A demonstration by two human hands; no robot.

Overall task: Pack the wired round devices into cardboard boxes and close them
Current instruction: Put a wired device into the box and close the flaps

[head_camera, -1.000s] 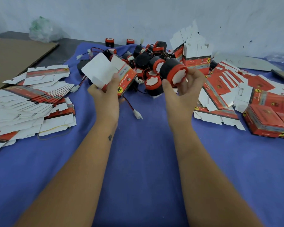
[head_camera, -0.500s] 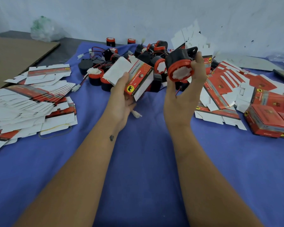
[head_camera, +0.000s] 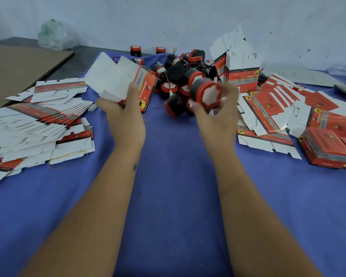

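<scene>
Round black device with a red rim and white face (head_camera: 208, 94) is up off the blue cloth-covered table (head_camera: 178, 196), gripped in the right hand (head_camera: 218, 118), fingers curled round its body; frame is motion-blurred there, so its wire can't be made out. Left hand (head_camera: 126, 120) grasps an erected red-and-white cardboard box (head_camera: 136, 84), white flaps open and pointing up-left. Device and box are near each other but apart, nothing inserted yet. Step in hand, as I read it: loading 1 device into 1 box. Next move calls for lining the device up with the open end, feeding the wire in with it, then tucking the flaps. Either side: fanned stack of flat box blanks (head_camera: 32, 120) on the left, closed red boxes (head_camera: 328, 148) on the right, looks like finished ones. Beyond the hands: pile of unpacked black-and-red devices (head_camera: 180, 76), tangled wires, plus an upright bundle of blanks (head_camera: 242, 70) by the wall.
</scene>
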